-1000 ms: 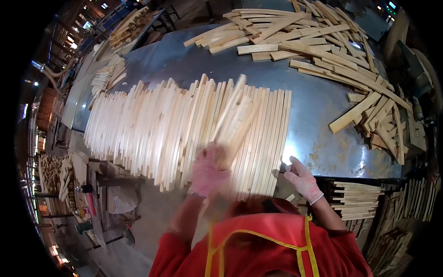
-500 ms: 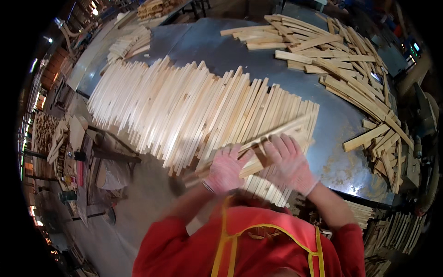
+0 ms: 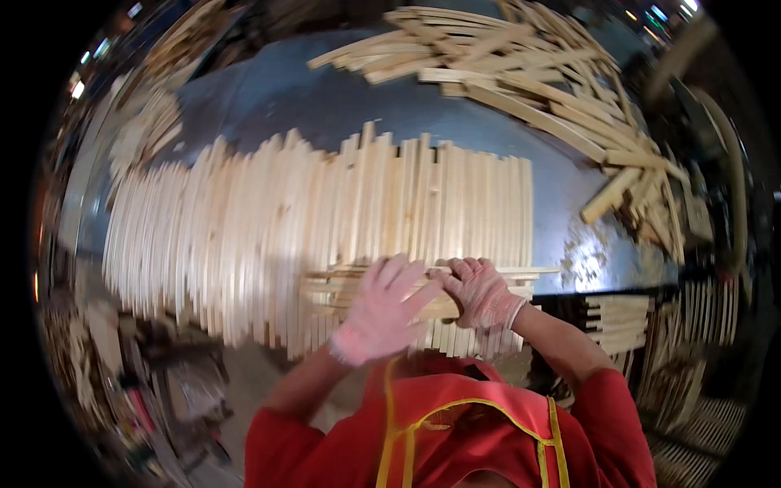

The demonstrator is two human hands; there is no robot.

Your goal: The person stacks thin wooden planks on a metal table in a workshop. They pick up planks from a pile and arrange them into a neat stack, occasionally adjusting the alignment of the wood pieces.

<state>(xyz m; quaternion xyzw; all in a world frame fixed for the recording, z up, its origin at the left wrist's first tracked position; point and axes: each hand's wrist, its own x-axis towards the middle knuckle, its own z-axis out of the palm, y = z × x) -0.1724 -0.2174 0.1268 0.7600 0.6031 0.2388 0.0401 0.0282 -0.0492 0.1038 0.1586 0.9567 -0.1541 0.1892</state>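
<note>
A metal table lies under a wide row of sticks; a jumbled woodpile sits beyond the row, toward its right. Across the row's near right part lie a few crosswise sticks, long axis side to side, directly under both hands' fingers, neither hand nearer. The left hand spreads its fingers wide; the right hand curls over them, its grip unclear.

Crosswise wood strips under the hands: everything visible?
The crosswise strips are pale, narrow, apparently bare wood. Several lie side by side, running left to right over the near part of the strip row; the farthest sticks out past its right edge. The left hand and right hand partly cover them, seemingly touching.
</note>
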